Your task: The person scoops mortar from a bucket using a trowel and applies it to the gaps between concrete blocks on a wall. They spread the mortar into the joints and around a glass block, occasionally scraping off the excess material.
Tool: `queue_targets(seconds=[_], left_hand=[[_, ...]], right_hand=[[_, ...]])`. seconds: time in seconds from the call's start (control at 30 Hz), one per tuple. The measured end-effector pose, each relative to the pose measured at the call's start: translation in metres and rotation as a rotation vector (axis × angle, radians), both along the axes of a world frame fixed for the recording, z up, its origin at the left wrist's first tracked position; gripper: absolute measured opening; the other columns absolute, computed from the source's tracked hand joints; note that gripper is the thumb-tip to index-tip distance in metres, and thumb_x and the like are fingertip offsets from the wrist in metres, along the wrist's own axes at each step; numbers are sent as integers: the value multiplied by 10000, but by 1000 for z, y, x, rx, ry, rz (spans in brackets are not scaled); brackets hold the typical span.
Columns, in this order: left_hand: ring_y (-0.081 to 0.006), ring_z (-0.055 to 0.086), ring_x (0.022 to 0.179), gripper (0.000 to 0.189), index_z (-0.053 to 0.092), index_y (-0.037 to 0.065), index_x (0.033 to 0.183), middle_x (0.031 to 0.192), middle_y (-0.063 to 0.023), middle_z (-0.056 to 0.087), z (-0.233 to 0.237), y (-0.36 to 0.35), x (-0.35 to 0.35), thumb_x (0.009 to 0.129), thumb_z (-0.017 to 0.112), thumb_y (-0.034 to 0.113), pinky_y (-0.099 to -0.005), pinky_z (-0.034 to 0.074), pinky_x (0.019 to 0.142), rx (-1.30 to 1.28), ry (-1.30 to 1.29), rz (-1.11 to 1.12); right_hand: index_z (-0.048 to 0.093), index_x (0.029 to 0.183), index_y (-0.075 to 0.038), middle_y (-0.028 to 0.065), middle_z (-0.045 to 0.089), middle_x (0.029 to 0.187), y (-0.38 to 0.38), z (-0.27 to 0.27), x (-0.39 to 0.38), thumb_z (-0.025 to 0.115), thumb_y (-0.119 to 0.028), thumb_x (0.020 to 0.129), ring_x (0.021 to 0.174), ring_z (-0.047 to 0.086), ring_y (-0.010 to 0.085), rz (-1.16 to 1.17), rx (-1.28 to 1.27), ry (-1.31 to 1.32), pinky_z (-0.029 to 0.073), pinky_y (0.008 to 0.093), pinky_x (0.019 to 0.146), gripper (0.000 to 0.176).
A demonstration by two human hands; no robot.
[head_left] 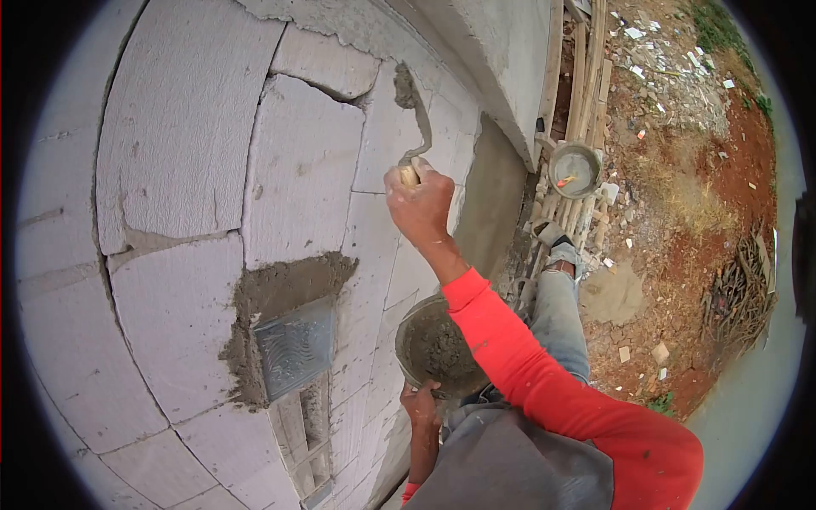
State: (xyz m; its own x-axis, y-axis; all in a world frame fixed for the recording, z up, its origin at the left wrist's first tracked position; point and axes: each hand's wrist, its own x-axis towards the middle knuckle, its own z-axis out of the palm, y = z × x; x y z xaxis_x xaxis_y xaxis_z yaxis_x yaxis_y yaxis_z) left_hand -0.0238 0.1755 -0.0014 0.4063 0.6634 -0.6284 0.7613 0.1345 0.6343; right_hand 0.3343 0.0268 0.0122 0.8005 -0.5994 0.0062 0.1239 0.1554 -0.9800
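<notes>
My right hand (421,202) is closed round the pale wooden handle of a trowel (422,136), raised against the block wall. The trowel's narrow grey blade shows almost edge-on, with a lump of wet mortar (405,87) at its far end. Lower down, my left hand (421,403) grips the rim of a bucket (406,367) held against my body. Grey mortar (442,344) lies inside the bucket. The wall (302,174) is of large pale blocks with thin joints. A ribbed glass block (297,347) sits in it, with fresh mortar (293,285) around its upper and left sides.
Below me, my foot (554,233) stands on wooden planks (544,208). Ahead on the planks is a second bucket (561,160) with an orange-handled thing in it. A concrete ledge (501,59) juts out above. Rubble (680,76) and a stick pile (738,293) lie on red soil.
</notes>
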Motion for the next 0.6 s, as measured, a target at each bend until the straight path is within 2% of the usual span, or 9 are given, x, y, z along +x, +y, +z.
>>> queue_targets(seconds=[0.03,0.13,0.2,0.23,0.3,0.37,0.4,0.5,0.6], left_hand=[[-225,751,872,606,714,20,1352,1133,-94,781,9,0,-8,769,647,-132,-317,605,641,-3,-34,41],[-184,728,742,536,733,46,1282,1048,-49,787,-11,-12,1,772,659,-100,-292,549,541,-86,-141,100],[-251,752,882,556,688,51,1326,1139,-100,759,-10,0,-18,797,655,-116,-374,633,669,-87,16,70],[-284,765,953,567,665,54,1348,1185,-126,744,-21,0,0,809,653,-123,-415,675,733,-104,48,33],[-271,750,938,556,668,59,1329,1156,-112,739,-29,-13,13,805,654,-126,-407,661,732,-161,-12,41],[-257,736,926,547,671,64,1314,1131,-98,734,-31,-18,19,800,660,-125,-400,649,730,-183,-48,36],[-249,729,922,543,672,67,1307,1121,-91,732,-36,-20,23,798,665,-123,-396,643,729,-188,-58,22],[-232,717,914,531,677,72,1294,1110,-78,729,-46,-29,32,794,679,-105,-391,633,717,-208,-58,12],[-228,716,921,529,680,72,1297,1114,-77,728,-38,-37,50,792,689,-85,-386,623,707,-188,12,-6]], right_hand=[[724,985,49,-24,554,683,11,15,3,727,-8,911,622,467,56,152,48,-41,429,272,568,93],[690,926,31,-25,543,686,-27,73,19,755,-29,926,618,466,49,110,332,-245,418,279,551,89],[653,869,14,-26,572,703,-49,82,4,778,-75,950,601,494,60,18,320,-178,431,285,539,174],[656,872,16,-26,570,703,-57,68,13,771,-83,956,603,499,59,34,283,-108,433,284,539,173],[661,878,21,-25,568,704,-63,17,13,757,-99,967,606,508,58,75,208,68,437,283,538,177],[590,806,4,-3,535,675,-65,-32,9,725,-102,945,622,465,89,310,169,160,423,327,556,221],[555,769,-4,8,519,660,-69,-34,12,709,-104,934,630,444,104,421,152,202,416,349,565,247],[553,751,7,23,533,650,-68,-30,18,687,-106,911,631,450,131,513,273,176,422,373,580,237],[573,757,4,29,564,665,-60,-28,47,702,-126,931,605,495,123,620,409,116,432,361,561,252]])
